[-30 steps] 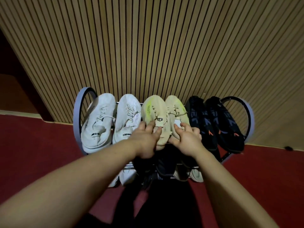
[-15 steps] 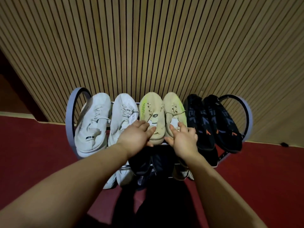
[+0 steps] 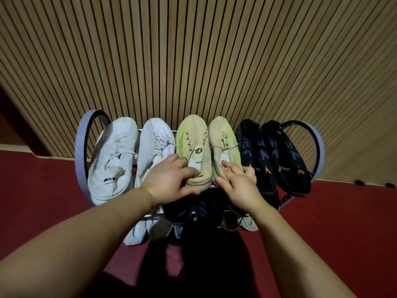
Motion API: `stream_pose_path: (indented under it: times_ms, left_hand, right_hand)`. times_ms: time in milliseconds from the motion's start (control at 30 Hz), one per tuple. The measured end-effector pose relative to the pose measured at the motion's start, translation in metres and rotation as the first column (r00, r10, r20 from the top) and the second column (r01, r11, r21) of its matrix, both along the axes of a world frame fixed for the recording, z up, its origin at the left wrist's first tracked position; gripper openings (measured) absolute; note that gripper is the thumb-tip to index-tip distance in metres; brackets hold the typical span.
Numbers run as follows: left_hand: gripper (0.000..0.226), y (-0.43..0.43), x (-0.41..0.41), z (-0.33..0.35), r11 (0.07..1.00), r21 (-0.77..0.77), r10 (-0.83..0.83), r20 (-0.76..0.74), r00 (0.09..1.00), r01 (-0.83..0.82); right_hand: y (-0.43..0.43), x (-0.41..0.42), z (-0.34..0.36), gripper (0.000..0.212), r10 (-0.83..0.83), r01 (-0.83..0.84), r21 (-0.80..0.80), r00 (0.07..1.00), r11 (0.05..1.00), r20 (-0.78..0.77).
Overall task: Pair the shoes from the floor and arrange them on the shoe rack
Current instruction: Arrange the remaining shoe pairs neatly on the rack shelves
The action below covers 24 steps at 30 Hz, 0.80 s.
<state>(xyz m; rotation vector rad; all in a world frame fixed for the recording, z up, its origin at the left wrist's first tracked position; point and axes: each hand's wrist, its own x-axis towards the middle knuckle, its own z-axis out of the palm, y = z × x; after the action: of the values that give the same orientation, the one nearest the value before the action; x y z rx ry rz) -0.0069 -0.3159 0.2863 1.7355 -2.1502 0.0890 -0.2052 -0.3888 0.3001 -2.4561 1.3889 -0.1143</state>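
Note:
A shoe rack (image 3: pixel 80 147) with round grey end hoops stands against the slatted wall. Its top shelf holds a white pair (image 3: pixel 113 155), a beige pair with neon-yellow streaks, and a black pair with orange marks (image 3: pixel 279 155). My left hand (image 3: pixel 169 179) grips the heel of the left beige shoe (image 3: pixel 193 145), fingers over its collar and thumb under the sole. My right hand (image 3: pixel 238 186) rests on the heel of the right beige shoe (image 3: pixel 223 143), fingers spread over it. Lower shelves hold more shoes, mostly hidden by my arms.
On the lower shelves sit a white shoe (image 3: pixel 137 233), dark shoes (image 3: pixel 182 216) and a pale shoe (image 3: pixel 247 222). Red carpet (image 3: pixel 43 190) spreads on both sides. The wooden slat wall (image 3: pixel 193 61) rises right behind the rack. Small dark objects (image 3: pixel 358 182) lie by the right baseboard.
Both hands stay at the beige pair's heels. The left hand has shifted from the shoe's tongue down to grip its heel. The view has moved slightly closer.

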Motion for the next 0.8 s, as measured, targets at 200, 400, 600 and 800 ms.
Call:
stream_pose_path:
  times_ms: [200,400,600,800]
  left_hand:
    - [0.072,-0.007,-0.009,0.012,0.978,0.141,0.167,-0.089,0.982,-0.153]
    - [0.049,-0.031,-0.024,0.02,0.935,0.236,0.296,-0.11,0.949,-0.264]
    - [0.051,-0.046,-0.044,0.014,0.909,0.365,0.193,0.055,0.98,-0.2]
    - [0.05,-0.047,-0.044,0.015,0.899,0.372,0.204,0.106,0.973,-0.229]
  right_hand:
    - [-0.001,0.007,0.027,0.045,-0.012,0.027,0.187,0.996,0.982,-0.085]
    - [0.004,0.003,0.045,0.043,-0.116,0.079,0.349,0.989,0.934,0.088]
    - [-0.008,-0.014,0.014,0.043,-0.093,0.068,0.146,0.98,0.987,0.175]
    - [-0.018,-0.053,0.005,0.071,-0.469,0.476,0.049,0.876,0.878,-0.108]
